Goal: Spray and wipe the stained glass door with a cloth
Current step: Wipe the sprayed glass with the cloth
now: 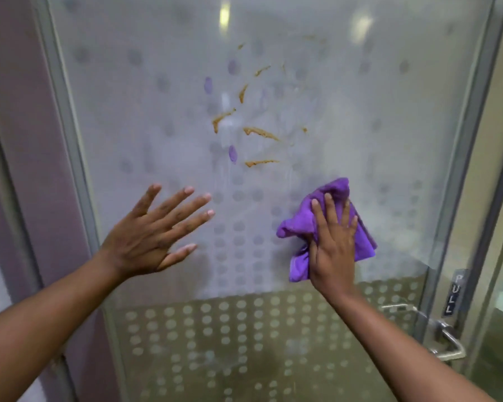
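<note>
A frosted glass door (145,117) with a dotted pattern fills the view. Several brown streaky stains (260,133) mark its upper middle. My right hand (333,245) presses a crumpled purple cloth (299,224) flat against the glass, below and to the right of the stains. My left hand (154,233) is spread open with fingers apart, at or just in front of the glass to the lower left of the stains, and holds nothing. No spray bottle is in view.
A metal door handle (445,340) sits at the lower right, under a vertical PULL label (454,294). The metal door frame (474,158) runs down the right side. A purple wall panel (21,134) borders the left.
</note>
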`<control>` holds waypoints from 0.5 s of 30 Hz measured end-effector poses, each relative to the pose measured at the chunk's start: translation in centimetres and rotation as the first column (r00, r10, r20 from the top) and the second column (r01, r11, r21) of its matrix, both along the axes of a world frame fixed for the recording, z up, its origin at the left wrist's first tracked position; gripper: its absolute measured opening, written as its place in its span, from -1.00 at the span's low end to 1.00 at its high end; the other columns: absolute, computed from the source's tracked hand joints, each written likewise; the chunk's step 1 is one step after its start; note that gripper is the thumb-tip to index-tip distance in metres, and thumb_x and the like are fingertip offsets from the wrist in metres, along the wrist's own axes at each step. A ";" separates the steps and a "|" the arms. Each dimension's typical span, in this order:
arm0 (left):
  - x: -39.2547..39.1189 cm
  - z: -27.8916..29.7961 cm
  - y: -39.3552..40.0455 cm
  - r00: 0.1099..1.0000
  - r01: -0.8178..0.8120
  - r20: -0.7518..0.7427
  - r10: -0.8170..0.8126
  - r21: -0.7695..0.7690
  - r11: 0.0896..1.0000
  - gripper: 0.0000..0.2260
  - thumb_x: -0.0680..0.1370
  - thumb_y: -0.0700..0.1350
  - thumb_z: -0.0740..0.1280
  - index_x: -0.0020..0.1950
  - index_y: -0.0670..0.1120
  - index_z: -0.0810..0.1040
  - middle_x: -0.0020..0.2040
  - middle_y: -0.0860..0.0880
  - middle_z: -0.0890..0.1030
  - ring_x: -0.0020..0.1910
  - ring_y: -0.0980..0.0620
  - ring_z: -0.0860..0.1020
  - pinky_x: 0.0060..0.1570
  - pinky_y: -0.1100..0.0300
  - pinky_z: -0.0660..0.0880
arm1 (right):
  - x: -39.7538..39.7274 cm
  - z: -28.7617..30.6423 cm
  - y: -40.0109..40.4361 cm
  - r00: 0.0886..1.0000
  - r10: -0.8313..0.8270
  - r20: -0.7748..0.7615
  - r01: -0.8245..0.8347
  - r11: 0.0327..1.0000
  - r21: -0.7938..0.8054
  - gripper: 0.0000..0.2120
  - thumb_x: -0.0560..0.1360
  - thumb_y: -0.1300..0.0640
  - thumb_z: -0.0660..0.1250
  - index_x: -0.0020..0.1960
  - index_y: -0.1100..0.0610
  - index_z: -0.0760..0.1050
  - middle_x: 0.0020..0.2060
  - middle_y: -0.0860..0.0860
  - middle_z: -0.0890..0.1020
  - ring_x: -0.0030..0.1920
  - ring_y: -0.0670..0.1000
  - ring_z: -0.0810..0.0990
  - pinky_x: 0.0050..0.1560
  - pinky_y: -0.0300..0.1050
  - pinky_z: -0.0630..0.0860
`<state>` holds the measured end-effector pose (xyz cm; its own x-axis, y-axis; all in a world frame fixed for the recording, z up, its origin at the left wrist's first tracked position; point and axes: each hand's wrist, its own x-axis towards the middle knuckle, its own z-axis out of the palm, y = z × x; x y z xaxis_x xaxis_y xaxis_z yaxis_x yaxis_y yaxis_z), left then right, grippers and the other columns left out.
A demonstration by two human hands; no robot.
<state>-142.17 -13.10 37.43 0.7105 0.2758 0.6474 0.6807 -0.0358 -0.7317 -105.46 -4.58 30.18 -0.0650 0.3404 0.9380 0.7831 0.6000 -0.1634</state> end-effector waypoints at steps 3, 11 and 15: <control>-1.0 5.0 -0.2 0.941 -0.022 0.337 -0.019 0.118 0.993 -0.37 0.75 0.21 0.05 0.76 -0.01 0.02 0.78 -0.05 -0.03 0.76 -0.12 -0.04 0.67 -0.24 -0.20 | 0.5 8.9 1.2 0.978 -0.087 -0.190 0.096 0.995 0.040 -0.27 0.52 0.25 0.23 0.68 0.10 0.18 0.69 0.10 0.15 0.67 0.33 0.04 0.62 0.39 -0.07; -1.4 8.1 1.2 0.801 -0.063 0.597 -0.045 0.158 0.985 -0.32 0.72 0.20 0.04 0.76 -0.10 -0.01 0.77 -0.07 -0.07 0.75 -0.04 -0.18 0.68 -0.12 -0.31 | -3.0 13.3 1.7 0.949 -0.080 -0.306 0.127 0.982 0.137 -0.30 0.58 0.24 0.22 0.69 0.08 0.13 0.70 0.03 0.13 0.70 0.18 0.05 0.67 0.24 -0.12; -2.0 8.5 1.7 0.808 -0.043 0.583 -0.083 0.199 0.979 -0.31 0.73 0.21 0.02 0.75 -0.14 0.01 0.77 -0.05 -0.07 0.75 -0.05 -0.16 0.69 -0.15 -0.26 | -5.0 5.8 0.4 0.990 0.029 -0.135 -0.009 0.989 0.146 -0.30 0.57 0.19 0.23 0.69 0.04 0.14 0.71 -0.05 0.08 0.70 0.17 0.02 0.67 0.19 -0.17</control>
<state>-144.20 -11.39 45.90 0.1820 0.0904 0.9791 0.9815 0.0444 -0.1865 -110.42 -4.16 35.99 0.0618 0.2003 0.9778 0.7476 0.6398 -0.1783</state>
